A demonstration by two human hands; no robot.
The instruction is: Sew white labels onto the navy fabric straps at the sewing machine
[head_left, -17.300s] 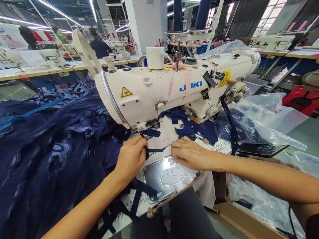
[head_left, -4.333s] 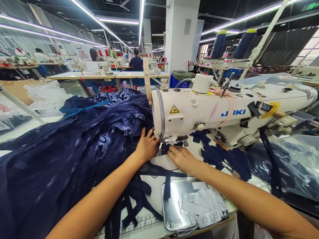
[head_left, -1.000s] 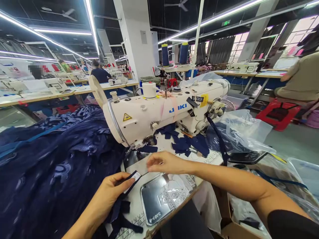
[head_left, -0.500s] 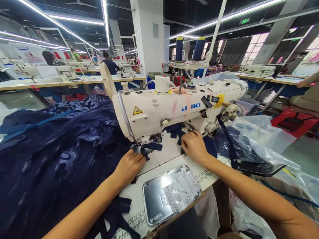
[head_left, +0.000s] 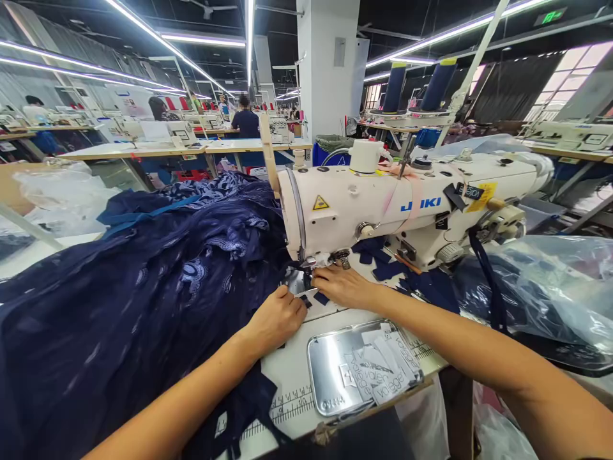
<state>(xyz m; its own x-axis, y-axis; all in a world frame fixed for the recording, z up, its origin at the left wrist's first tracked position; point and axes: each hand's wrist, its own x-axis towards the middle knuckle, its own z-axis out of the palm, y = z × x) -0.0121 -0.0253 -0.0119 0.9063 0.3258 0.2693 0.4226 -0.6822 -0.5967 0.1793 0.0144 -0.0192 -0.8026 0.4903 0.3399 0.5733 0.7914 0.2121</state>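
A white sewing machine (head_left: 335, 198) stands across the middle. My left hand (head_left: 280, 316) has its fingers curled together at the front edge of the needle area, beside the navy fabric (head_left: 158, 306); what it pinches is too small to name. Close to the needle, my right hand (head_left: 342, 286) has its fingertips pressed together on something dark and small that I cannot make out. Small navy cloth pieces (head_left: 387, 268) lie behind the right hand. In front of both hands sits a metal tray (head_left: 330, 364) holding several printed labels (head_left: 383, 364).
Plastic-wrapped dark goods (head_left: 550, 287) lie at the right, near a black tray. Navy strips (head_left: 249, 409) hang over the table's front edge. Thread cones (head_left: 438, 83) stand behind the machine. A person (head_left: 246, 121) sits at a far table.
The view has turned left. My right hand has moved from the cloth pieces under the machine arm to the needle area, near my left hand. My left hand stays by the needle plate.
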